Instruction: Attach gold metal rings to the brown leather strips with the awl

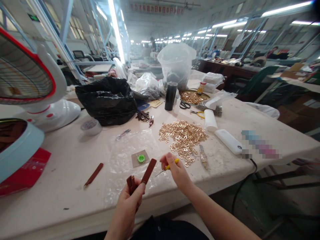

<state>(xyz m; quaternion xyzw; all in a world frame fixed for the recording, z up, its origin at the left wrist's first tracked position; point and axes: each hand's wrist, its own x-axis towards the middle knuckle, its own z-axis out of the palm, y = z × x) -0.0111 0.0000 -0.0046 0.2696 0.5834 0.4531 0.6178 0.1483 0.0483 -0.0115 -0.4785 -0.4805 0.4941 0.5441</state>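
Left hand (128, 201): lower centre, our fingers clamped on brown strips (149, 170).
Right hand (178, 172): just right, our fingers pinching a yellow-handled pointed tool (173, 164).
Tabletop (65, 150): gold-coloured rings (185, 131) heaped right of centre.

At six o'clock, a dark navy garment (172, 230) with a small, pale round spot (159, 228). The left hand (130, 201), at seven o'clock, and right hand (176, 170), at five, are bare, as is the right forearm (220, 211).
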